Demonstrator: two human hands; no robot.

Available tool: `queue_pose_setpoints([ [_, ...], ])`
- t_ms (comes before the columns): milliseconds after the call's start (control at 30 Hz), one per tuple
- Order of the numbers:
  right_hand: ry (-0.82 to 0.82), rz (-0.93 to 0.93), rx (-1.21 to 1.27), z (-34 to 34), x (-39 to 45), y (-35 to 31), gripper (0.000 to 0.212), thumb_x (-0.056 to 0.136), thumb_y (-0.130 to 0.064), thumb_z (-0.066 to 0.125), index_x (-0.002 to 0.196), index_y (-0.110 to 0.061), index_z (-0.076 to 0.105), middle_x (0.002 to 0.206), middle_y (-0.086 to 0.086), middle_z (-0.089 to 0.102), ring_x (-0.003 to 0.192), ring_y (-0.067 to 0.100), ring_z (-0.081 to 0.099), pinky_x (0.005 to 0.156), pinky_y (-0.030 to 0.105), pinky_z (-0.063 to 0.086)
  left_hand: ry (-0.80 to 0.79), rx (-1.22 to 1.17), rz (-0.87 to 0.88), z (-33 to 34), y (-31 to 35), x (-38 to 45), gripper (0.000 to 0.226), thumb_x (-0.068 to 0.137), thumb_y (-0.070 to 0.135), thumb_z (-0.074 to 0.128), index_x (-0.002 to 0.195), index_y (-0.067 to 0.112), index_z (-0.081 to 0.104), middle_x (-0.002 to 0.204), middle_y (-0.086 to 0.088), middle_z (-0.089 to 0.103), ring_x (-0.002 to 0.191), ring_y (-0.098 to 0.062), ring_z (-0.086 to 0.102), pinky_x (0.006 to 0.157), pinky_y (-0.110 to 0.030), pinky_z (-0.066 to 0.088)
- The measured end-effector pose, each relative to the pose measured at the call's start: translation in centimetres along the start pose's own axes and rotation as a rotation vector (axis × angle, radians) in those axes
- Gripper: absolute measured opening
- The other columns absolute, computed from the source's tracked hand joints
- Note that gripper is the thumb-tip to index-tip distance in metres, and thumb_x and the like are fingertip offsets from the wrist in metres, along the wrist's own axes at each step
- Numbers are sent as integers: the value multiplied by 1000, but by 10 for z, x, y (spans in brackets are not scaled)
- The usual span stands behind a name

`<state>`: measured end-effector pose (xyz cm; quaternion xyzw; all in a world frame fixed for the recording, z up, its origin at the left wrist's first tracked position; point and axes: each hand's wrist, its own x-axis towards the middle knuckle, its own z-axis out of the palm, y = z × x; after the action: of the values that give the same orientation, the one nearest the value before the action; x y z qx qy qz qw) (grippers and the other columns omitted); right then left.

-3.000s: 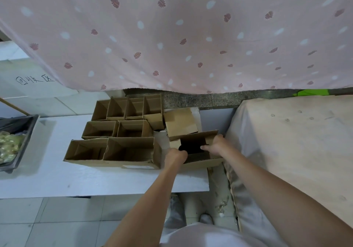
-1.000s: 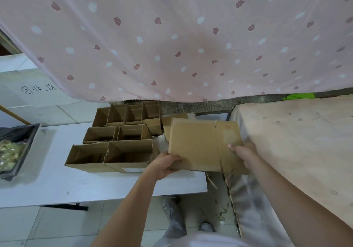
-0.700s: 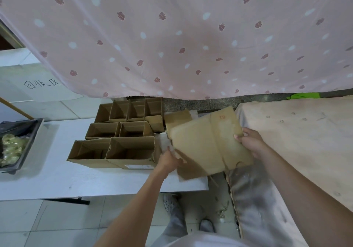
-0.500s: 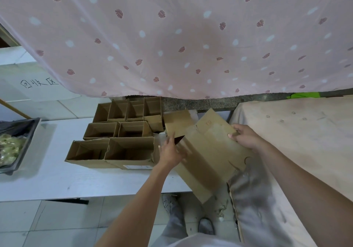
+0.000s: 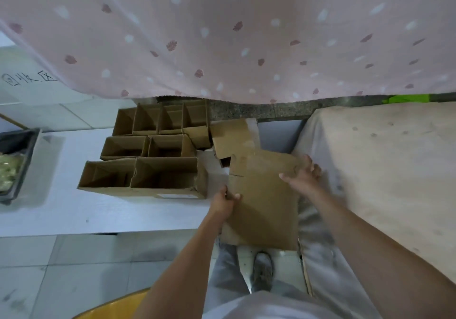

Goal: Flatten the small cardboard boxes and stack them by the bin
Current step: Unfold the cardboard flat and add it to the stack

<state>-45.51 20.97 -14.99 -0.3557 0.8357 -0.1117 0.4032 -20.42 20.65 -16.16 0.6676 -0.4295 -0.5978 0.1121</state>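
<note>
A flattened brown cardboard box (image 5: pixel 264 202) hangs over the right end of the white table (image 5: pixel 74 215), its lower part past the table's front edge. My left hand (image 5: pixel 223 201) grips its left edge. My right hand (image 5: pixel 302 177) presses on its upper right corner with fingers spread. Behind it lies another cardboard piece (image 5: pixel 232 137). Several open small cardboard boxes (image 5: pixel 153 161) lie on their sides in rows on the table to the left.
A pink patterned curtain (image 5: pixel 222 35) hangs across the back. A cloth-covered surface (image 5: pixel 385 170) stands close on the right. A dark tray (image 5: pixel 14 165) with food sits at the far left. A yellow rim (image 5: pixel 111 306) shows at the bottom. My shoe (image 5: pixel 262 269) is on the tiled floor.
The box was lifted from the table, turned and pressed flat between both hands. It now lies flat and lower, and my right hand has moved onto its top corner.
</note>
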Motion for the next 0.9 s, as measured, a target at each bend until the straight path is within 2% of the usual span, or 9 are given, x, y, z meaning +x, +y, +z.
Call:
queue_pose_setpoints([
  [67,-96,79,106,22,-3,13,104,86,-50,71,159,-13,5,165,9,8,150,32,18,118,42,28,50,-69,-64,1,-8,1,45,98,30,64,139,18,49,133,-6,59,112,-24,54,96,-41,46],
  [133,-115,106,194,37,-5,24,93,87,-38,75,156,-11,19,159,11,28,142,33,36,111,40,38,90,-24,-120,0,-12,4,46,97,30,65,137,13,50,132,-10,59,116,-28,55,100,-43,47],
  [233,-66,121,213,53,-6,29,82,87,-26,76,153,-14,29,155,10,37,138,33,41,110,41,39,93,85,-152,0,-19,7,46,97,31,65,135,12,47,132,-12,56,120,-31,55,105,-48,46],
  [333,-60,111,224,65,-4,27,71,89,-22,72,150,-18,36,148,8,48,133,32,46,109,43,42,57,201,-167,5,-24,8,55,100,26,59,146,15,30,139,-15,50,126,-36,52,106,-50,45],
  [467,-58,89,195,75,3,14,65,90,-21,69,147,-18,38,146,8,49,133,32,47,109,42,42,79,381,-136,13,-26,16,74,100,24,57,156,17,10,153,-20,32,138,-41,37,115,-54,35],
  [600,-47,85,137,83,24,-6,77,92,-27,65,156,-18,23,150,10,45,135,33,46,109,44,43,122,572,-72,17,-22,34,72,101,26,50,158,28,6,157,-23,13,141,-45,23,114,-56,30],
  [700,-14,73,138,90,45,-19,82,93,-27,64,159,-18,15,148,12,48,133,34,47,108,45,44,147,662,16,19,-27,53,66,103,36,43,158,36,6,163,-19,-4,146,-48,16,119,-59,24],
  [800,20,85,204,98,60,-28,86,94,-21,64,160,-18,9,153,14,40,139,34,41,112,43,39,132,733,114,18,-39,71,63,104,43,38,158,43,4,164,-9,-23,151,-43,-4,122,-58,10],
  [900,24,58,217,108,70,-35,87,95,-17,63,160,-22,6,156,17,31,140,35,38,113,42,39,126,850,226,17,-50,85,63,105,43,35,158,44,1,166,-5,-20,153,-34,-10,123,-52,1],
])
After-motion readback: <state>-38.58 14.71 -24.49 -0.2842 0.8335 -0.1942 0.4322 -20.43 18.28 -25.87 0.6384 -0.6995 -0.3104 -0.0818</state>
